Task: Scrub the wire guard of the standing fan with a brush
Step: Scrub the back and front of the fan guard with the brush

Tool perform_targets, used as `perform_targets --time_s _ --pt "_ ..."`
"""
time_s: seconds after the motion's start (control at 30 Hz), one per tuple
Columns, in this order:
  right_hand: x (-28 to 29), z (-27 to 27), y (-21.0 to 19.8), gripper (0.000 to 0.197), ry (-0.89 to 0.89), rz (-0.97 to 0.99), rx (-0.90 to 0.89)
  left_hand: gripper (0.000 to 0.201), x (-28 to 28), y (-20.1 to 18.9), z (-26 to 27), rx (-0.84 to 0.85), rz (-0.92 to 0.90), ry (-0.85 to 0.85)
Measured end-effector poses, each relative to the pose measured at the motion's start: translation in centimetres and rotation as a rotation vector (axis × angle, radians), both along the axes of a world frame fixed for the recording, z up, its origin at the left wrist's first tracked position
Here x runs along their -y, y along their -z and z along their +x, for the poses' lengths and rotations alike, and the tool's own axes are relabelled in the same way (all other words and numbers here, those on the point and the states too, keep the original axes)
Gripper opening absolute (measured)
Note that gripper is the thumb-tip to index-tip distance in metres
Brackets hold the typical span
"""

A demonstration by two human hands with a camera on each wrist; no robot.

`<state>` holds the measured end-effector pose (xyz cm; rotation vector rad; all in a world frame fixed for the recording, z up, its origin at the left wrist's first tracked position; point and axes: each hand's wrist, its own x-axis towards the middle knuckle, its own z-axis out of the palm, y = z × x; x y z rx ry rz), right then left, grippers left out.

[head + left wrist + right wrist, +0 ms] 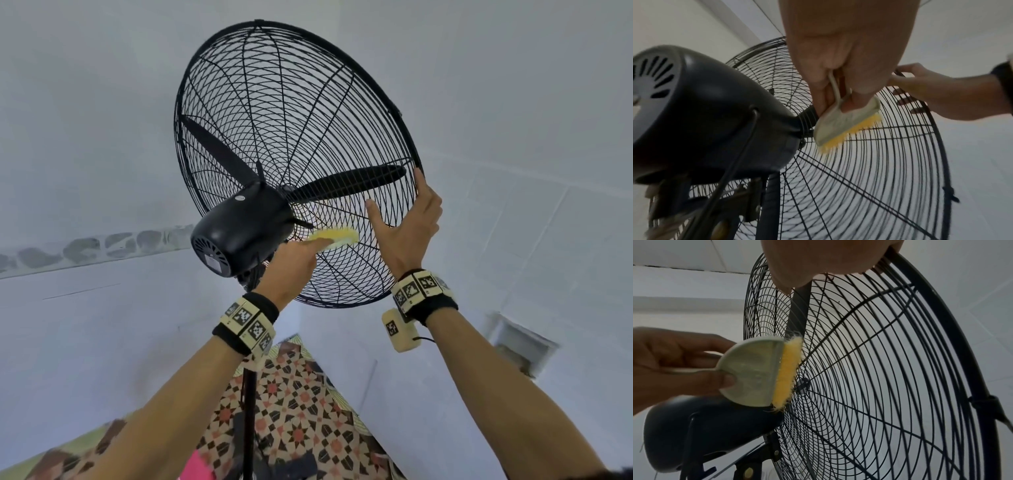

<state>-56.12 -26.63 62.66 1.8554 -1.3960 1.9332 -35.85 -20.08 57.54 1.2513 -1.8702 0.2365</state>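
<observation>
Black round wire guard (pixel 301 113) of the standing fan fills the centre and upper half of the head view, tilted, seen from behind and below. Left hand (pixel 291 265), lower centre, grips a pale plastic scrub brush with yellow bristles (pixel 846 125); fingers are curled through its looped handle, thumb on the back, bristles pressed on the rear wires just beside the glossy black motor housing (pixel 239 229). Right hand (pixel 407 219), centre right, holds the guard's thick outer rim (pixel 953 331); thumb spreads across the wires, fingertips hook over the edge and through the mesh. Black blades (pixel 349 181) sit inside the guard. Both wrists wear black bands with cream marker blocks (pixel 250 323). Black pole (pixel 249 421) drops to the bottom of the frame over a patterned tile floor (pixel 308 411); pale walls all around.
</observation>
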Motion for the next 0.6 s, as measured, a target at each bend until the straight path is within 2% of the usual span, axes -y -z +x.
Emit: perform_targets --time_s 0.07,0.2,0.3,0.47,0.53,0.6 --pt "0.0 -0.2 -0.1 0.091 -0.002 0.005 -0.012 0.051 -0.4 -0.3 0.0 -0.064 -0.075 0.015" --pt "0.0 -0.3 -0.1 0.091 -0.012 0.015 -0.021 0.043 -0.8 -2.7 0.4 -0.196 -0.347 0.023" --pt "-0.2 0.0 0.1 0.091 0.001 0.011 -0.009 0.047 -0.1 -2.9 -0.3 -0.137 -0.342 0.015" --pt "-0.5 -0.2 -0.1 0.091 -0.022 0.021 0.002 0.047 0.2 -0.4 -1.3 0.053 -0.198 0.059" --pt "-0.6 -0.2 -0.1 0.091 -0.032 0.021 -0.004 0.045 -0.3 -1.1 -1.1 0.005 -0.244 0.047" --pt "-0.9 -0.2 -0.1 0.087 -0.049 0.007 0.006 0.044 -0.5 -2.4 -0.7 -0.139 -0.356 0.006"
